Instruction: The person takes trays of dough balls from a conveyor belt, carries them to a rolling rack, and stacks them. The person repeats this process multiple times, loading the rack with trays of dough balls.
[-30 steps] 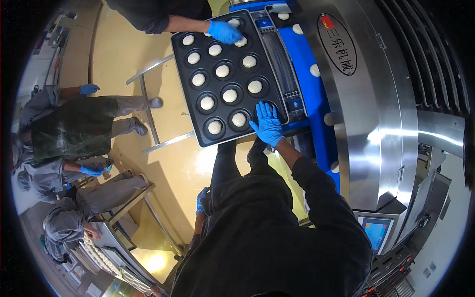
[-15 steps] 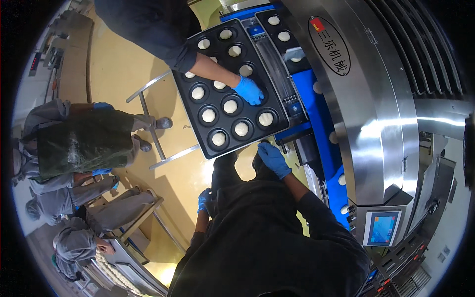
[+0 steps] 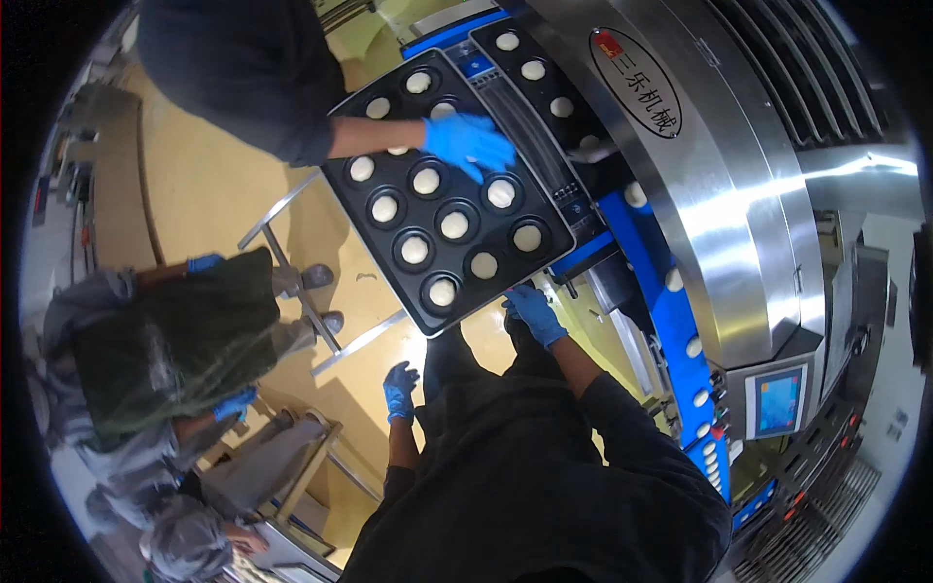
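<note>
My left hand (image 3: 399, 391), in a blue glove, hangs beside my left hip with its fingers apart and nothing in them. Just below the near edge of a black baking tray (image 3: 420, 313) is my gloved right hand (image 3: 533, 313), fingertips close to the rim. Those fingers point forward and are partly hidden; whether they touch or grip the rim I cannot tell. White dough rounds (image 3: 454, 225) sit in the tray's round hollows. A co-worker's blue-gloved hand (image 3: 469, 144) reaches across the tray from the far left, above some dough.
A blue conveyor belt (image 3: 688, 374) carries dough rounds along a steel machine (image 3: 719, 223) with a touch screen (image 3: 777, 400) on my right. Another dark tray (image 3: 544, 92) lies beyond the rail. A metal frame (image 3: 301, 282) and people in grey clothes (image 3: 87, 398) are at left.
The co-worker's hand has lifted away from the tray's right side and now spreads over its middle. My left hand has moved slightly away from my body. My view has turned a little.
</note>
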A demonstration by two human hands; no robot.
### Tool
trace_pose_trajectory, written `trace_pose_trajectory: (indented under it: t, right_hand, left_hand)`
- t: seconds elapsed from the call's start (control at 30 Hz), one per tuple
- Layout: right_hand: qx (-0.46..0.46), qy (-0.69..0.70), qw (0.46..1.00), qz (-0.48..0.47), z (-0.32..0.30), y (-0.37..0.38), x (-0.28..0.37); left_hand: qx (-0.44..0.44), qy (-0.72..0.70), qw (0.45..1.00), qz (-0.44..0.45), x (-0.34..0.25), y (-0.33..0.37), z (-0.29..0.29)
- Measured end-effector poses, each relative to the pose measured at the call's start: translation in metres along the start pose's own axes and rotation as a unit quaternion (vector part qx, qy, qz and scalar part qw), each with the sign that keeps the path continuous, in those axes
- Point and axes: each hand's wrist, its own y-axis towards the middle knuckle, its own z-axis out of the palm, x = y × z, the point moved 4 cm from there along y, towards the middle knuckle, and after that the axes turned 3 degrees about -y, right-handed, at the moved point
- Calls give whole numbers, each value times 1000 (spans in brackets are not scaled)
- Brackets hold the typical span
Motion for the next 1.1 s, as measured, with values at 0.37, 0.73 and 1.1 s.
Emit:
trace_pose_trajectory:
  t: [0.37,0.73,1.1]
  right_hand:
    - [-176,403,894,-90,71,11,9]
    - [-145,470,852,-178,107,-82,3]
    - [-334,512,771,-182,62,-358,-230]
  left_hand:
    - [158,-209,958,118,-247,223,53]
    - [253,-241,936,38,-238,150,-20]
    - [404,-24,903,-143,-145,-40,-44]
